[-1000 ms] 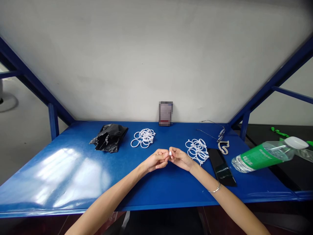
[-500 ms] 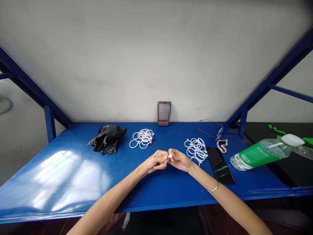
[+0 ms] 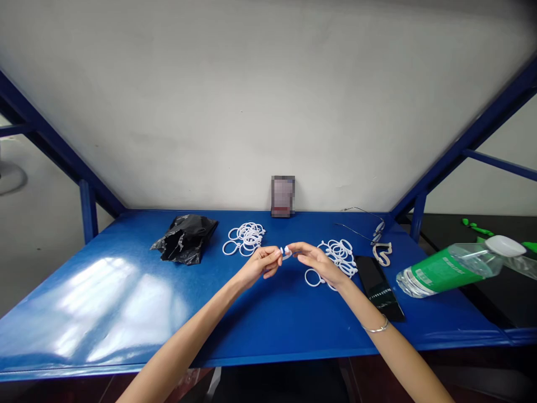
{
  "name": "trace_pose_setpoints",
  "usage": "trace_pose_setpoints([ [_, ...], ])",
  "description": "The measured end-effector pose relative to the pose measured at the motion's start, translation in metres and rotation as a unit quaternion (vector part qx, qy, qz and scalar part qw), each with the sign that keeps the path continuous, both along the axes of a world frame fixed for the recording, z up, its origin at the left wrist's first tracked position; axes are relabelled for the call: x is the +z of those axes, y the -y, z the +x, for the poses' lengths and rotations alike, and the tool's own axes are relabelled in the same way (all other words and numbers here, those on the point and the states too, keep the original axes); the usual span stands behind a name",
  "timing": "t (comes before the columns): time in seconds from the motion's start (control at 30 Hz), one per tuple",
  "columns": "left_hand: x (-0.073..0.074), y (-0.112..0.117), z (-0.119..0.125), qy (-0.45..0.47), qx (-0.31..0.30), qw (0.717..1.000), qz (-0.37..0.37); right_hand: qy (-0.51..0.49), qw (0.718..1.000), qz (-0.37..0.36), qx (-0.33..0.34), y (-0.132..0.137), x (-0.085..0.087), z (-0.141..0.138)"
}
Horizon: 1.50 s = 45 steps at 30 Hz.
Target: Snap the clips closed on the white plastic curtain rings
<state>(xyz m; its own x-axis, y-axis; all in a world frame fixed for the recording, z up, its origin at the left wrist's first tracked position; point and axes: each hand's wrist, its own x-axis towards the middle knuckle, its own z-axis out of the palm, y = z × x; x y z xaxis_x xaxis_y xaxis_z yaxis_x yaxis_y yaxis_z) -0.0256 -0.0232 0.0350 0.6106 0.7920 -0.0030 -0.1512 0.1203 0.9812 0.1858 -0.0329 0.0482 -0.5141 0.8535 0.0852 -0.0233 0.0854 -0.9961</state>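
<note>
My left hand [image 3: 260,262] and my right hand [image 3: 318,261] are raised over the middle of the blue table [image 3: 126,291], fingertips almost meeting. Both pinch a small white plastic ring piece [image 3: 286,251] between them. Another white ring loop [image 3: 312,277] shows just under my right hand; I cannot tell whether it hangs from the fingers or lies on the table. One pile of white rings [image 3: 245,237] lies behind my left hand. A second pile [image 3: 343,252] lies right of my right hand.
A crumpled black bag [image 3: 184,239] lies at the back left. A black phone [image 3: 377,286], a beige clip [image 3: 382,253] and glasses [image 3: 373,226] are at the right. A green-labelled water bottle [image 3: 448,268] lies on its side at the right edge. A small card [image 3: 283,196] leans on the wall.
Both hands have lifted and moved farther from me, toward the ring piles. A ring loop now shows under my right hand.
</note>
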Motion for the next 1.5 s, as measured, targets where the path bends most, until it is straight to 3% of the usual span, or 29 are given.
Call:
trace_pose_setpoints([
  [0.07,0.001,-0.006,-0.005,-0.132,0.061,0.982,0.121,0.097,0.993,0.068,-0.008,-0.005,0.004,0.013],
  [0.1,0.001,-0.009,-0.008,-0.208,0.099,0.954,0.190,0.158,0.982,0.102,-0.013,-0.008,0.006,0.020],
  [0.17,0.000,-0.014,-0.013,-0.360,0.169,0.868,0.298,0.268,0.952,0.147,-0.009,-0.010,0.006,0.030],
  [0.27,-0.004,-0.023,-0.020,-0.540,0.211,0.744,0.333,0.389,0.905,0.171,0.008,-0.011,0.000,0.040],
  [0.33,-0.005,-0.027,-0.023,-0.605,0.212,0.696,0.325,0.436,0.882,0.181,0.012,-0.012,-0.005,0.043],
  [0.43,-0.001,-0.030,-0.028,-0.648,0.212,0.662,0.312,0.473,0.859,0.194,0.016,-0.013,-0.012,0.043],
  [0.53,0.003,-0.029,-0.031,-0.663,0.207,0.651,0.306,0.480,0.854,0.201,0.015,-0.014,-0.016,0.039],
  [0.77,-0.002,-0.027,-0.027,-0.661,0.264,0.612,0.346,0.347,0.927,0.125,-0.065,-0.010,-0.012,0.018],
  [0.87,-0.007,-0.021,-0.020,-0.580,0.230,0.644,0.442,0.296,0.940,0.116,-0.126,-0.007,-0.011,0.008],
  [0.97,-0.015,-0.011,-0.009,-0.453,0.118,0.683,0.561,0.254,0.949,0.088,-0.167,-0.007,-0.019,0.002],
  [1.1,-0.031,0.002,0.008,-0.399,0.048,0.684,0.609,0.187,0.965,0.049,-0.177,-0.010,-0.034,-0.001],
  [1.17,-0.037,0.004,0.012,-0.390,0.042,0.706,0.589,0.172,0.970,0.050,-0.162,-0.011,-0.039,-0.002],
  [1.27,-0.038,0.004,0.012,-0.348,0.046,0.786,0.509,0.196,0.969,0.080,-0.131,-0.009,-0.040,-0.005],
  [1.4,-0.032,0.004,0.011,-0.243,0.054,0.908,0.338,0.213,0.958,0.157,-0.114,-0.006,-0.034,-0.008],
  [1.5,-0.030,0.004,0.012,-0.154,0.059,0.966,0.200,0.156,0.977,0.121,-0.082,-0.004,-0.029,-0.010],
])
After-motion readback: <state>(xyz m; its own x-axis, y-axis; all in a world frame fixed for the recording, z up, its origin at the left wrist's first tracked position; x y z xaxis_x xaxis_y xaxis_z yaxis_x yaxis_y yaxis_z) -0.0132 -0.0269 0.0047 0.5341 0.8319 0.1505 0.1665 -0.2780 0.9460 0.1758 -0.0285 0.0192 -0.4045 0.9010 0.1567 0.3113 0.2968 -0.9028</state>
